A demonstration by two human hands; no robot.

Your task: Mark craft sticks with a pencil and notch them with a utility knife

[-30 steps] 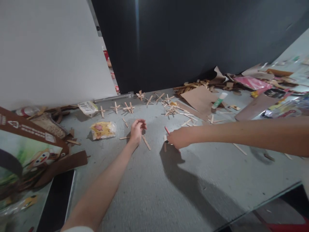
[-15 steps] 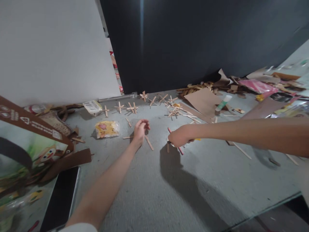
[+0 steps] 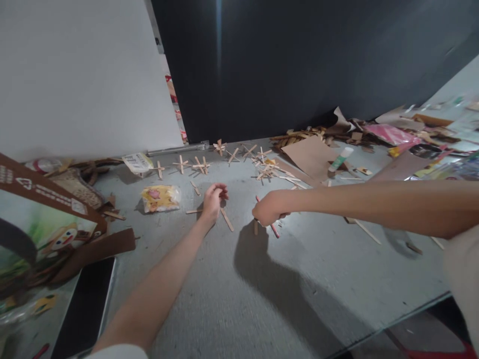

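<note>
My left hand (image 3: 212, 200) rests on the grey table (image 3: 262, 289) with its fingers curled, beside a loose wooden stick (image 3: 226, 219); nothing shows in it. My right hand (image 3: 268, 208) is closed round a red stick (image 3: 273, 229), which pokes out above and below the fist, over another wooden stick (image 3: 256, 227) lying on the table. Several crossed-stick shapes (image 3: 200, 165) lie in a row farther back.
A small yellow packet (image 3: 160, 197) lies left of my left hand. A printed cardboard box (image 3: 48, 224) and a black phone (image 3: 84, 309) fill the left side. Brown card (image 3: 312, 154), a glue stick (image 3: 340, 159) and paper scraps clutter the back right. The table's edge runs near right.
My right hand has lifted the red stick slightly and shifted left, toward the left hand. The left hand has stayed in place, fingers curled.
</note>
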